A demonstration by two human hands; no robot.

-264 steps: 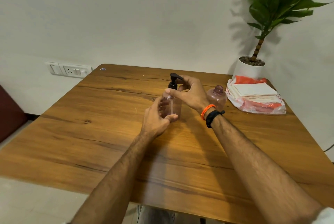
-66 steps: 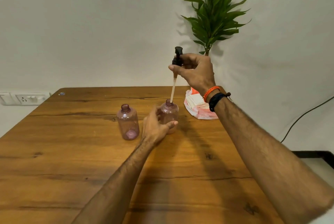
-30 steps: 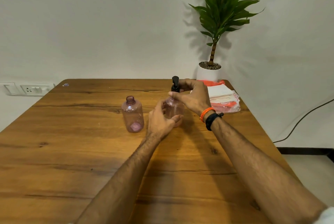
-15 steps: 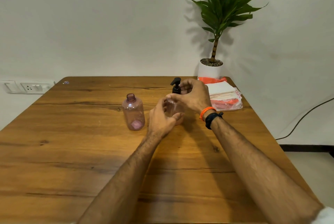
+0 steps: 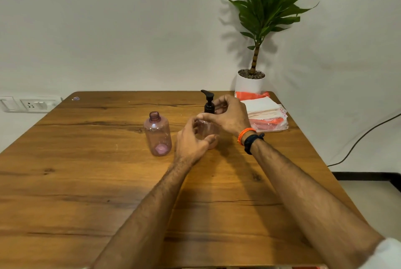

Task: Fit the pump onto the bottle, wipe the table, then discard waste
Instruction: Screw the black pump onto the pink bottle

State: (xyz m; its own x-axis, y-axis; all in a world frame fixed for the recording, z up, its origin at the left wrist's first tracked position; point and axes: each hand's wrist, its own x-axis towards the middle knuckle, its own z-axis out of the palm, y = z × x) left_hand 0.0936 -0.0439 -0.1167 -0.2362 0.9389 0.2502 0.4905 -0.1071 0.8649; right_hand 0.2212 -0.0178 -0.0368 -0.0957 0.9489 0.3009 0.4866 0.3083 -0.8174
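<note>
A clear pink bottle (image 5: 207, 132) stands upright on the wooden table (image 5: 86, 182) with a black pump (image 5: 208, 101) seated in its neck. My left hand (image 5: 191, 140) wraps around the bottle's body from the near left. My right hand (image 5: 227, 114) reaches over from the right, its fingers closed around the pump's collar; the nozzle points left. Much of the bottle is hidden behind my hands. A second pink bottle (image 5: 158, 134), open-necked and without a pump, stands to the left, apart from my hands.
A plastic pack of white cloths or tissues with orange print (image 5: 263, 114) lies at the far right corner. Behind it stands a potted plant in a white pot (image 5: 249, 83). A wall socket (image 5: 32, 104) is at left, a cable (image 5: 364, 136) at right.
The pump, held high above the bottle 2.2 s ago, has come down with its tube into the bottle. Over the last second my right hand has turned at the collar and the nozzle has swung left.
</note>
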